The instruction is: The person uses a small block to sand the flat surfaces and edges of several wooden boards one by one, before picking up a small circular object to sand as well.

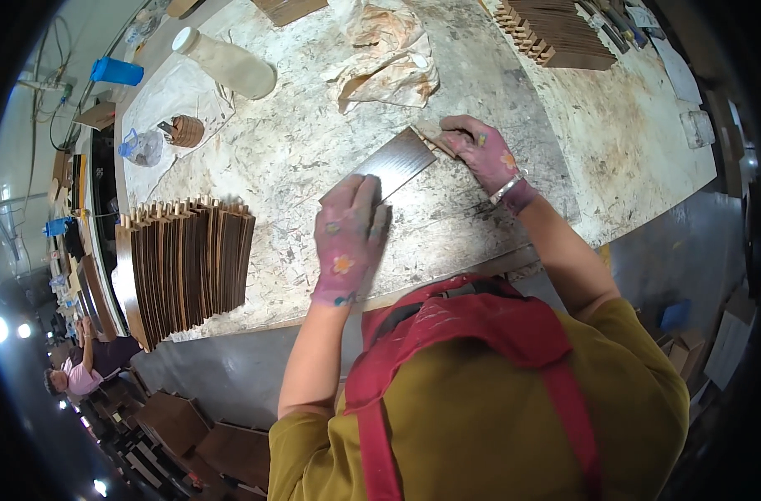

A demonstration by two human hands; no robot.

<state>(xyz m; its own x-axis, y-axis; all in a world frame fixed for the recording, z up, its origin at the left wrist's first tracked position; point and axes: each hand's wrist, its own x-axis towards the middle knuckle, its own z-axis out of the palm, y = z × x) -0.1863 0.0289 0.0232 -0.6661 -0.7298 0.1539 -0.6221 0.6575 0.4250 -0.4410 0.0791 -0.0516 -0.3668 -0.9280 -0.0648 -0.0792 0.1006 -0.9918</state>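
Note:
A flat dark brown wood panel point(397, 163) with a glossy face lies slantwise on the worktable point(297, 142). My left hand point(347, 230), in a stained pink glove with flower prints, grips its near left end, fingers over the top. At the panel's far right end is my right hand point(485, 159), in a matching glove, with a bracelet at the wrist. Its fingers are closed on a small tan pad point(437, 136), whose material I cannot make out, against or close by the panel's narrow end.
Upright dark wood panels point(184, 271) with light pegs stand in a row at left; another stack point(556, 33) lies far right. At the back are a stained cloth point(389, 58), a cloudy jar point(230, 63) and a round brown container point(186, 131). A person point(78, 367) sits far left.

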